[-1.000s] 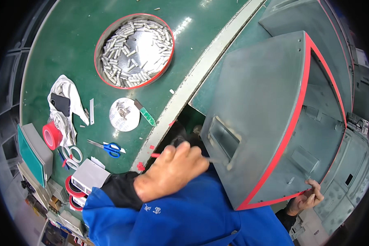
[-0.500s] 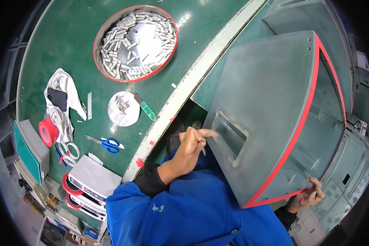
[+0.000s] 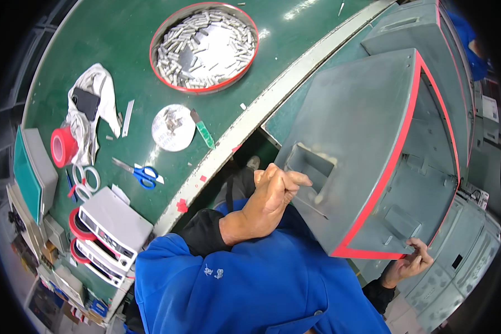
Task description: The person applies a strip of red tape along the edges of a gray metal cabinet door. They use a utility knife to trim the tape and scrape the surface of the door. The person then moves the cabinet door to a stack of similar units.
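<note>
A large grey metal housing (image 3: 348,106) leans against my front, its open side rimmed with red tape. A rectangular recess (image 3: 309,162) with rough, pale filler round its edge is set into the face towards me. Just below this recess is my left hand (image 3: 270,200), closed, with the index finger stretched towards the housing. From under its fingers a thin, rod-like tool (image 3: 314,210) sticks out against the grey surface; its grip is hidden. At the lower right corner, my right hand (image 3: 409,264) curls its fingers over the taped rim and holds the housing.
On the green bench (image 3: 133,50) stand a round red-rimmed tin (image 3: 160,75) of small pale cylinders, a green-handled knife (image 3: 204,132), blue scissors (image 3: 145,177), red tape (image 3: 64,147) and white electrical units (image 3: 117,220). Another grey housing (image 3: 401,33) stands behind; a person's blue sleeve (image 3: 467,50) shows beyond.
My left hand has turned over and moved slightly right and down, lower against the recess; the thin tool now shows beyond its fingers. The view has shifted a little. My right hand keeps its hold.
</note>
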{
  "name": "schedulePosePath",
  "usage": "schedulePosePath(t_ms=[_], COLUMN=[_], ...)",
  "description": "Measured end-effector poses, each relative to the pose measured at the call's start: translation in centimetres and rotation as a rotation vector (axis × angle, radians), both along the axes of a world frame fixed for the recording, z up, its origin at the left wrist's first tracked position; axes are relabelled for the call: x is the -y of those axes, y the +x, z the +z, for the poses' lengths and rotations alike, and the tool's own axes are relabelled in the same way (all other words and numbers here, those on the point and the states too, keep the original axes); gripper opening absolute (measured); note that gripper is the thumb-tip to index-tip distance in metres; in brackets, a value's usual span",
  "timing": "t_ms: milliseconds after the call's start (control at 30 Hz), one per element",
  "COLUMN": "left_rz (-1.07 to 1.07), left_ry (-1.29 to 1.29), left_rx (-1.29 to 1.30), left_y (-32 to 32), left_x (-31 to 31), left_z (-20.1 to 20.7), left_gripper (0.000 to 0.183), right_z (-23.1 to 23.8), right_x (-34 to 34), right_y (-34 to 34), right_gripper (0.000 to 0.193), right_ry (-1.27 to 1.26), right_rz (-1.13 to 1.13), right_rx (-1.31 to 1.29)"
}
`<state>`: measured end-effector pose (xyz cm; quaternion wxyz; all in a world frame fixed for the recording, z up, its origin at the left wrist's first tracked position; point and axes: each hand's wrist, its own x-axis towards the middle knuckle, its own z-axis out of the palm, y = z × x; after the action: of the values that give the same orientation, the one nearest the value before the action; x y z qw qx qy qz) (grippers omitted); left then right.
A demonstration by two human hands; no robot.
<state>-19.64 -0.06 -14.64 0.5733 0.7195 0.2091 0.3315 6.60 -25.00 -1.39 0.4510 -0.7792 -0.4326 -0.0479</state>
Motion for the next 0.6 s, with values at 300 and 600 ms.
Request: schedulePosePath(t_ms=[300, 600], left_rz=[0.114, 0.111], left_ry=[0.057, -0.329], left_rx=[0.101, 0.224], left_y=[0.6, 1.5], left_x=[1.0, 2.0], left_z=[1.4, -0.2], left_gripper=[0.03, 0.013], right_z=[0.2, 0.1], right_x=[-0.1, -0.2], right_y=[-0.6, -0.4], right_gripper=[0.013, 0.014], right_ry=[0.026, 0.02], right_rz=[0.064, 0.078], right_rx=[-0.051, -0.026])
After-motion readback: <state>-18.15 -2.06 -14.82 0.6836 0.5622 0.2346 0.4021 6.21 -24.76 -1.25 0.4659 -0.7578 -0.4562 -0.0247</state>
